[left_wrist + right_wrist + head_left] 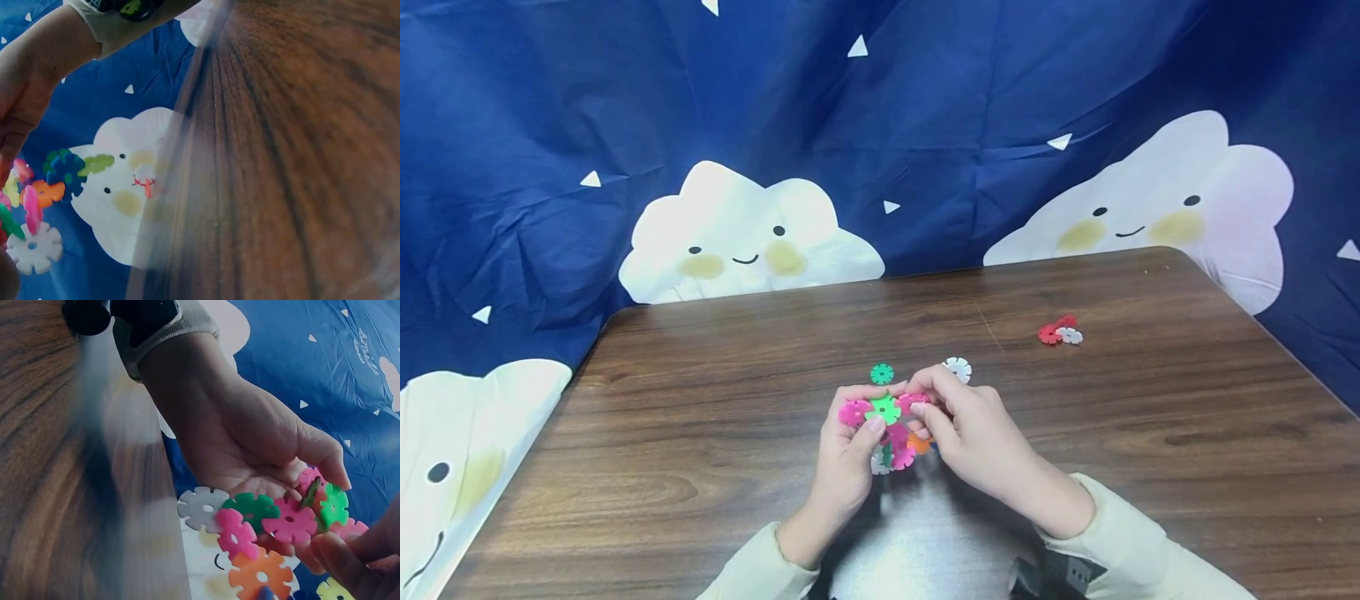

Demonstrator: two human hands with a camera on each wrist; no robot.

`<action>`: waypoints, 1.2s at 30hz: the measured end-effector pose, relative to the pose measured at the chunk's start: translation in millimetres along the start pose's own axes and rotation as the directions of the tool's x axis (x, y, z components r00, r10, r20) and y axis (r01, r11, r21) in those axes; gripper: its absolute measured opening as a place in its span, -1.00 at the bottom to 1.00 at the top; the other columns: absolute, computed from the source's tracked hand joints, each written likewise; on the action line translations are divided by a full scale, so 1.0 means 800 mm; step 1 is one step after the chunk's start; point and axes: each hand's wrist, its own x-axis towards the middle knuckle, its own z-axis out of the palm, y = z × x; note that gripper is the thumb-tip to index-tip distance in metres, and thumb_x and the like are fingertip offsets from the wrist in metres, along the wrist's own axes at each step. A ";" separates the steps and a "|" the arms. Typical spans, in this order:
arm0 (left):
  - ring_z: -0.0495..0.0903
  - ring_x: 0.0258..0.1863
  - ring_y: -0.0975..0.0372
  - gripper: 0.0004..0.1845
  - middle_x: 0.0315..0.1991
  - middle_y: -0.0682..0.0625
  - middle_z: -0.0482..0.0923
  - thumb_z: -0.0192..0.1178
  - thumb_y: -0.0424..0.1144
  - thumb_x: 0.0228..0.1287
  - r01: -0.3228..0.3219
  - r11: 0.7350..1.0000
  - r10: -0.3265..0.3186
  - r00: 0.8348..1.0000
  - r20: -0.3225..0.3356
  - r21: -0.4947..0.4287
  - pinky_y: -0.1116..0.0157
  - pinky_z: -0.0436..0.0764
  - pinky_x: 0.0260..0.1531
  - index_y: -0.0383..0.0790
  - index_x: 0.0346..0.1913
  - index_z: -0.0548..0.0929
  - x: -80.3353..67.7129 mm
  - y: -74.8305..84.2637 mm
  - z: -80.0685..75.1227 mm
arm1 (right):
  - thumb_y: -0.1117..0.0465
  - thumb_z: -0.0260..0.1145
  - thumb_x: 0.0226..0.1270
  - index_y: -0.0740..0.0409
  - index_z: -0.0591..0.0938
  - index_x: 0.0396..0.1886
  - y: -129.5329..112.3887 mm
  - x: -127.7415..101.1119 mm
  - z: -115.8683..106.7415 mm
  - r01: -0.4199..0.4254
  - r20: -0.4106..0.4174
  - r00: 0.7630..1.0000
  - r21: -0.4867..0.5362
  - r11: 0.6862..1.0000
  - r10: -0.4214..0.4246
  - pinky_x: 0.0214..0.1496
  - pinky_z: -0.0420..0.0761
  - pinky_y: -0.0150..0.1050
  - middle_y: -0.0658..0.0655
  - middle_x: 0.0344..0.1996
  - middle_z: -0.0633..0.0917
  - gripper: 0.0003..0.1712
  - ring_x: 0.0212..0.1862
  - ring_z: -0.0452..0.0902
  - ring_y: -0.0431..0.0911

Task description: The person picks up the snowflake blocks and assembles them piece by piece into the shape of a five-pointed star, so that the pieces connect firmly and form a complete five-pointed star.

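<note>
Discs (pixel 887 425), slotted into a cluster, sat above the tabletop (pixel 700 433), gripped by the left hand (pixel 846 454) and pinched by the right hand (pixel 977 433); uneven squeezing could probably pop joints apart.

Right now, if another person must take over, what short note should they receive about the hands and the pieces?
Left hand: grips the snowflake-disc cluster from the left, thumb on its green disc.
Right hand: pinches a pink disc at the cluster's top right edge.
The cluster is held just above the table; pink, green, orange and white discs are already interlocked.
Loose on the table: a teal disc and a white disc just beyond the hands, and a small red-and-white group farther right.
Done: several discs joined. Left: the loose pieces are not yet attached.
</note>
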 end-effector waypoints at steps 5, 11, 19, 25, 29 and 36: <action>0.54 0.02 0.30 -0.75 0.02 0.10 0.57 -0.07 -0.39 0.30 0.007 1.000 -0.006 0.999 0.041 -0.016 0.39 0.56 -0.03 -0.14 0.02 0.40 0.000 -0.003 0.000 | 0.50 0.26 0.13 0.14 0.47 -0.31 -0.002 -0.002 0.004 -0.030 -0.039 0.999 0.017 0.999 0.030 -0.53 0.52 -0.52 -0.04 -0.58 0.61 -0.77 -0.54 0.51 -0.35; 0.53 0.04 0.32 -0.75 0.03 0.10 0.55 -0.02 -0.31 0.34 0.024 0.998 -0.020 0.997 0.074 -0.055 0.40 0.54 0.00 -0.12 0.05 0.38 -0.004 -0.008 0.000 | 0.51 0.28 0.11 0.14 0.47 -0.32 -0.002 -0.007 0.008 -0.073 -0.051 0.996 0.027 0.997 0.074 -0.48 0.56 -0.53 0.00 -0.55 0.64 -0.76 -0.54 0.54 -0.37; 0.57 -0.07 0.37 -0.68 -0.01 0.10 0.53 -0.03 -0.33 0.36 0.041 0.999 -0.042 0.992 0.120 0.007 0.42 0.59 -0.12 -0.43 0.08 0.30 -0.007 -0.007 -0.002 | 0.51 0.30 0.07 0.15 0.46 -0.34 -0.001 -0.008 0.012 -0.014 -0.081 0.997 -0.005 1.000 0.014 -0.51 0.50 -0.60 -0.05 -0.63 0.59 -0.74 -0.58 0.48 -0.37; 0.55 -0.28 0.39 -0.69 -0.30 -0.20 0.54 -0.05 -0.40 0.36 0.003 0.978 -0.034 0.989 0.145 0.207 0.42 0.62 -0.24 -0.50 0.09 0.32 -0.002 -0.003 -0.007 | 0.48 0.28 0.12 0.16 0.48 -0.32 0.001 -0.002 0.004 -0.060 -0.017 0.998 0.021 0.998 0.060 -0.53 0.54 -0.53 -0.03 -0.62 0.60 -0.78 -0.56 0.52 -0.34; 0.57 -0.27 0.36 -0.68 -0.32 -0.31 0.51 -0.03 -0.38 0.36 0.032 0.976 -0.060 0.991 0.123 0.215 0.37 0.63 -0.24 -0.46 0.11 0.34 0.001 0.000 -0.006 | 0.46 0.29 0.13 0.14 0.49 -0.32 0.002 0.003 0.001 -0.053 -0.012 0.999 0.000 0.999 0.053 -0.54 0.52 -0.50 -0.05 -0.63 0.58 -0.80 -0.57 0.47 -0.35; 0.60 -0.14 0.34 -0.63 -0.18 -0.47 0.44 -0.02 -0.34 0.37 0.054 0.990 -0.067 0.993 0.096 0.132 0.33 0.63 -0.15 -0.53 0.11 0.29 0.000 0.000 -0.006 | 0.44 0.37 0.05 0.13 0.54 -0.36 0.003 0.004 0.003 0.035 -0.080 0.996 -0.102 0.994 -0.044 -0.53 0.47 -0.51 -0.09 -0.60 0.52 -0.78 -0.55 0.38 -0.35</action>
